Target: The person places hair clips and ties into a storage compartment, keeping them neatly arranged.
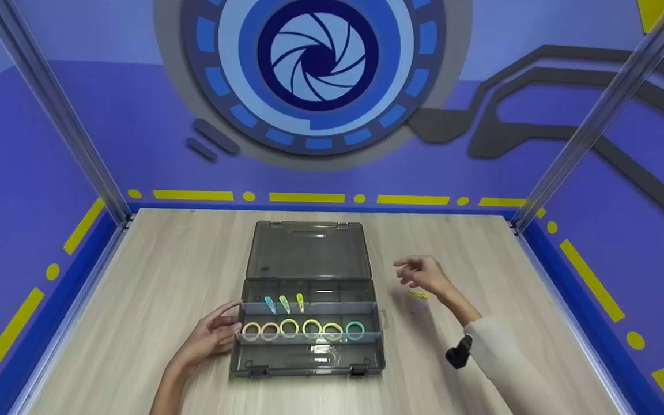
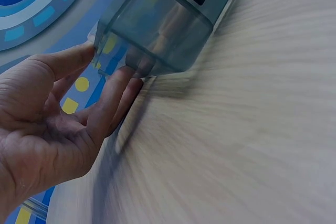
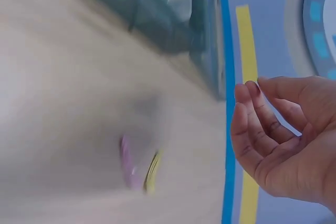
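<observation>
A grey see-through divider box (image 1: 309, 360) stands with its lid (image 1: 309, 251) laid back. My left hand (image 1: 208, 340) rests at its left side, fingertips touching the wall; in the left wrist view, slightly bent fingers (image 2: 113, 95) meet the box's end. Away to the right, my right hand (image 1: 424, 274) hovers with loosely bent fingers and nothing between them. Below it on the table lie a yellow hair clip (image 1: 418, 294) and a purple hair clip (image 3: 127, 162). In the back compartment sit a blue clip (image 1: 270, 305), a green clip (image 1: 285, 304) and a yellow clip (image 1: 300, 302).
Several pastel ring-shaped hair ties (image 1: 289, 328) stand in a row in the middle compartment. Two latches (image 1: 358, 370) stick out at the box's front edge. Printed blue panels (image 1: 136, 127) and metal posts (image 1: 583, 124) border the wooden table (image 1: 182, 259).
</observation>
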`<state>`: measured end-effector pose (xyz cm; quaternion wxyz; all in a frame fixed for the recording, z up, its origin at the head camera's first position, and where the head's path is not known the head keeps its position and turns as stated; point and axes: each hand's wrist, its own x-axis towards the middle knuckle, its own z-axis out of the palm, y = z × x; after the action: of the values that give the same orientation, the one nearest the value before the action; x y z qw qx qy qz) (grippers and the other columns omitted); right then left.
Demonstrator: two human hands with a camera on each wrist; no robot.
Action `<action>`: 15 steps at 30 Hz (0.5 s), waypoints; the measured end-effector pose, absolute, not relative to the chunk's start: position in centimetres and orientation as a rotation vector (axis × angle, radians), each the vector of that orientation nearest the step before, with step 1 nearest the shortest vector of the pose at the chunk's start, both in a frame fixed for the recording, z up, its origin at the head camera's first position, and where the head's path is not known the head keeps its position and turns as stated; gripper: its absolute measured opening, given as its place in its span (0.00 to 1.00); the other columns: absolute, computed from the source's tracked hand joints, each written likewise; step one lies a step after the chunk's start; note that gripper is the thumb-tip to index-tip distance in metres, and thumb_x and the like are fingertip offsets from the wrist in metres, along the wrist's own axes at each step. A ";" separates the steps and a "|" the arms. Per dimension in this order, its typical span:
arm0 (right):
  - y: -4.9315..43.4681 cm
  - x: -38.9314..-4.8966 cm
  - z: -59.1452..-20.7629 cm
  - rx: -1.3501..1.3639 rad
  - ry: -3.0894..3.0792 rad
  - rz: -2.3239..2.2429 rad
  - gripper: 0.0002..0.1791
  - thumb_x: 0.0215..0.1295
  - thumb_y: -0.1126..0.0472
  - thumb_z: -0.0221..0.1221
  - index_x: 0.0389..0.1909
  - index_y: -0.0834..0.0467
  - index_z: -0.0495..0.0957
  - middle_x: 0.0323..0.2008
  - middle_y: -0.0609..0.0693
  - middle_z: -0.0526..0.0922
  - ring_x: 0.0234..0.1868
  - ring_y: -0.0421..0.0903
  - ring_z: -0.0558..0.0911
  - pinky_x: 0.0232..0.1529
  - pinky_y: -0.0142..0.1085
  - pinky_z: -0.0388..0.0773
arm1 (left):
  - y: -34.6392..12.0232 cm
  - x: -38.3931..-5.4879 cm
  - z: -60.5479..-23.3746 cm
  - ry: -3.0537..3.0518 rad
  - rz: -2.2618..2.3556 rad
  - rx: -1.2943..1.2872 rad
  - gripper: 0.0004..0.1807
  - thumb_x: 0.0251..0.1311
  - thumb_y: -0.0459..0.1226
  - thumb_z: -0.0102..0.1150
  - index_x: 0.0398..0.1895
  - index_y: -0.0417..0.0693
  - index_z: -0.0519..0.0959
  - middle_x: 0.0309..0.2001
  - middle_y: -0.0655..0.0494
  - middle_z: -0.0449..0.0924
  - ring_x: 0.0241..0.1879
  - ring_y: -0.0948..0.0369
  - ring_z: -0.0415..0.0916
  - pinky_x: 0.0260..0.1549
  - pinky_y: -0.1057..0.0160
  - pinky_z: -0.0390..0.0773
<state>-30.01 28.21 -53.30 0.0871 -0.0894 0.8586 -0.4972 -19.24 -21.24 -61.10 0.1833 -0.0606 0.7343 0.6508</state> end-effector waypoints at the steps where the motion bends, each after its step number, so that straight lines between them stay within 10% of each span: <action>1: 28.9 -29.9 -53.4 -0.266 2.558 -1.478 0.15 0.71 0.69 0.57 0.54 0.71 0.81 0.43 0.68 0.87 0.39 0.55 0.90 0.36 0.34 0.85 | -21.2 -19.2 -61.1 2.076 1.831 -0.180 0.37 0.72 0.45 0.61 0.80 0.52 0.60 0.65 0.37 0.71 0.53 0.55 0.79 0.48 0.53 0.84; 15: 35.1 -28.6 -55.8 -0.288 2.548 -1.393 0.16 0.70 0.69 0.61 0.54 0.75 0.80 0.46 0.71 0.86 0.41 0.48 0.87 0.37 0.31 0.83 | -21.1 -19.0 -61.1 2.085 1.836 -0.167 0.37 0.72 0.44 0.60 0.80 0.52 0.59 0.67 0.34 0.69 0.59 0.50 0.80 0.53 0.48 0.83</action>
<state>-28.59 35.15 -55.80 0.1117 -0.0981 0.8677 -0.4744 -19.02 -21.08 -61.06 0.1781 -0.0589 0.7371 0.6492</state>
